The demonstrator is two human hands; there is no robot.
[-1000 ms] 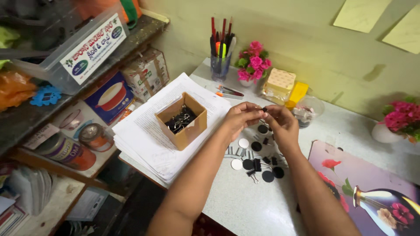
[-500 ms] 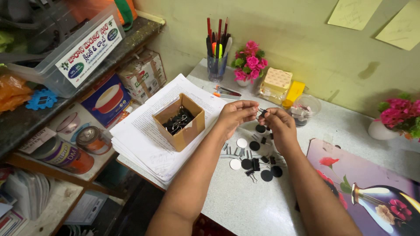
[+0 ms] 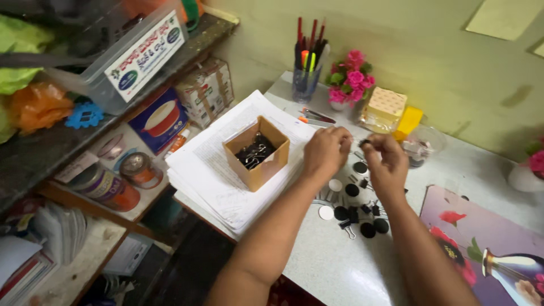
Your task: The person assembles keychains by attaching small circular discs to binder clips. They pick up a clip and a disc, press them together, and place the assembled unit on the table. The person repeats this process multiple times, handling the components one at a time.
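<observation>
Left hand [image 3: 326,150]: fingers curled and pinched together above the surface, just beside the right hand; what it pinches is too small to tell.
Right hand [image 3: 385,158]: fingertips pinching a small black binder clip [image 3: 364,143], held above the surface.
Loose clips and discs [image 3: 354,207]: black and white pieces scattered on the surface below both hands, toward its near edge.
Cardboard box [image 3: 258,152]: open, holding dark clips, standing on a paper stack [image 3: 212,170] at the surface's left edge.
Pen cup [image 3: 306,79]: far left corner, beside pink flowers [image 3: 351,76].
</observation>
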